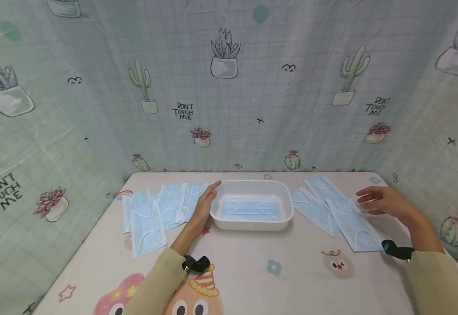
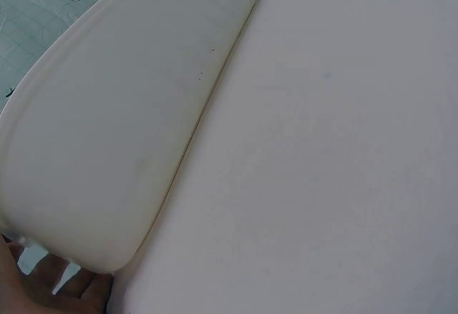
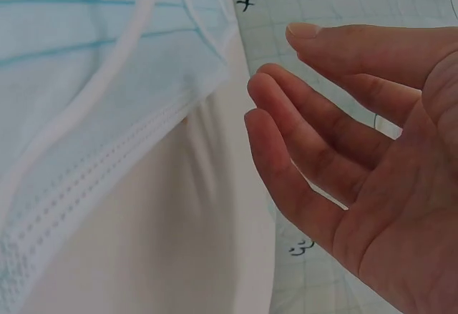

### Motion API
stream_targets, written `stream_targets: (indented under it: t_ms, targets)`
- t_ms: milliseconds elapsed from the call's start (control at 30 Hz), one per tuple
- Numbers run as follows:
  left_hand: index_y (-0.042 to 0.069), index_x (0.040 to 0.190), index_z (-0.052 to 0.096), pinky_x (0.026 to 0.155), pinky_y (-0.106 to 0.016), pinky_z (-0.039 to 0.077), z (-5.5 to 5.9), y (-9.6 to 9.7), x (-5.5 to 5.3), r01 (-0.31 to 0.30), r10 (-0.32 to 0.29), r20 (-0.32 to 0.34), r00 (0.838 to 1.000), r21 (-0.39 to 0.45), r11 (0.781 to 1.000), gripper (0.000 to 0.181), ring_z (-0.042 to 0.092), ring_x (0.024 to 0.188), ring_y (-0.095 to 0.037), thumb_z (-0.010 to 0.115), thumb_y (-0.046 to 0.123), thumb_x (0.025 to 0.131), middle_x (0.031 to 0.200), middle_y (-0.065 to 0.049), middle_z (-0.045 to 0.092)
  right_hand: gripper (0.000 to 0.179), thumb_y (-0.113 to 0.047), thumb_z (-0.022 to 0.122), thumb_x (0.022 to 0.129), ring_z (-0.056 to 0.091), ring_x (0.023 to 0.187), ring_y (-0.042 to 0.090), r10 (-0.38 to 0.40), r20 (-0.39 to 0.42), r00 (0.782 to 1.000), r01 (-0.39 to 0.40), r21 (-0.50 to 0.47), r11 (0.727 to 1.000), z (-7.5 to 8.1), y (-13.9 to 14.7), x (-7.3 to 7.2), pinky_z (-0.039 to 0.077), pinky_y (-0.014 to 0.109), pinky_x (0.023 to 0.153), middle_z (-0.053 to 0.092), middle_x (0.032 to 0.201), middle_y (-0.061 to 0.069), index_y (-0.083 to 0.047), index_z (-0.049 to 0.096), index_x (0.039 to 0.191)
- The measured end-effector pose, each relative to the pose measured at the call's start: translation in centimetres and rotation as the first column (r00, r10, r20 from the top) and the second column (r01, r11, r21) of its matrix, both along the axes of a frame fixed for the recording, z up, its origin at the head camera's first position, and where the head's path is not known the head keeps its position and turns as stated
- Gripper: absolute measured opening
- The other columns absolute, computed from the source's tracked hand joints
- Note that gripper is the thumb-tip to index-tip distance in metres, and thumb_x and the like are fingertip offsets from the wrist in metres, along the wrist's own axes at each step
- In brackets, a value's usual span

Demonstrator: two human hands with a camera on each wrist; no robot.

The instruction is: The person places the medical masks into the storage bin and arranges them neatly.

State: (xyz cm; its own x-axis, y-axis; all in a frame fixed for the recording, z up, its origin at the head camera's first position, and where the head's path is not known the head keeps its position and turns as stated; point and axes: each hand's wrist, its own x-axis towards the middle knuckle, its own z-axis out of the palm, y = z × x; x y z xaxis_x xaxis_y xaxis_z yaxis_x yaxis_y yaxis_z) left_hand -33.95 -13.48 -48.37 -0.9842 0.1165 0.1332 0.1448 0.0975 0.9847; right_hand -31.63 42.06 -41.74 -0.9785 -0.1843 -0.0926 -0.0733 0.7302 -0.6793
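The left hand (image 1: 202, 209) touches the end of a white, rounded rectangular plastic tub (image 1: 252, 225) (whether it grips, I cannot tell). A light-blue pleated mask (image 1: 250, 210) lies inside. The right hand (image 1: 386, 203), empty, loosely bent, hangs just beside pale-blue disposable masks (image 1: 354, 223) on its left; picking one up seems the step, calling for a pinch at an edge.

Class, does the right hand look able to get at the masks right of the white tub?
Probably yes: the right hand is empty and beside those masks, with nothing visible between.
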Motion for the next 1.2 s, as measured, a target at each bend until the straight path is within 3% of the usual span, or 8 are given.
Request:
stream_targets:
  t_ms: [167,533,700,1200]
  targets:
    - [0.027,0.158,0.043,0.13,-0.057,0.009,0.2,-0.3,0.3,0.011,-0.011,0.002,1.0,-0.007,1.0,0.047,0.019,0.161,-0.029,0.033,0.033,0.112,0.17,-0.001,0.031,0.056,-0.02,0.07,0.098,0.065,0.114,0.035,-0.031,0.026,0.999,0.031,0.005,1.0,-0.6,0.2,0.2,0.062,0.036,0.083,0.058,0.137,0.036,0.009,0.051,0.142]
    - [0.023,0.16,0.038,0.131,-0.056,0.008,0.5,-0.3,0.5,0.022,-0.022,0.01,1.0,-0.002,1.0,0.048,0.016,0.162,-0.029,0.03,0.029,0.113,0.172,-0.004,0.027,0.06,-0.018,0.072,0.095,0.068,0.103,0.025,-0.046,0.097,0.994,0.045,0.009,0.999,-1.7,0.2,0.1,0.062,0.031,0.08,0.063,0.127,0.032,0.01,0.048,0.142]
    - [0.026,0.158,0.042,0.13,-0.057,0.01,0.3,-0.2,0.4,0.015,-0.015,0.004,1.0,-0.008,1.0,0.047,0.019,0.161,-0.029,0.032,0.03,0.113,0.17,-0.003,0.03,0.062,-0.017,0.074,0.093,0.067,0.1,0.024,-0.051,0.103,0.993,0.049,0.017,0.999,-1.8,0.0,0.0,0.061,0.026,0.077,0.064,0.125,0.032,0.011,0.048,0.142]
    - [0.027,0.158,0.043,0.13,-0.058,0.01,0.3,-0.1,0.3,0.014,-0.014,0.001,1.0,-0.005,1.0,0.047,0.019,0.161,-0.029,0.032,0.031,0.112,0.17,-0.002,0.031,0.058,-0.007,0.078,0.086,0.061,0.09,0.026,-0.074,0.076,0.994,0.065,0.108,0.992,-2.0,-0.5,-0.5,0.058,0.029,0.075,0.064,0.11,0.025,0.01,0.053,0.135]
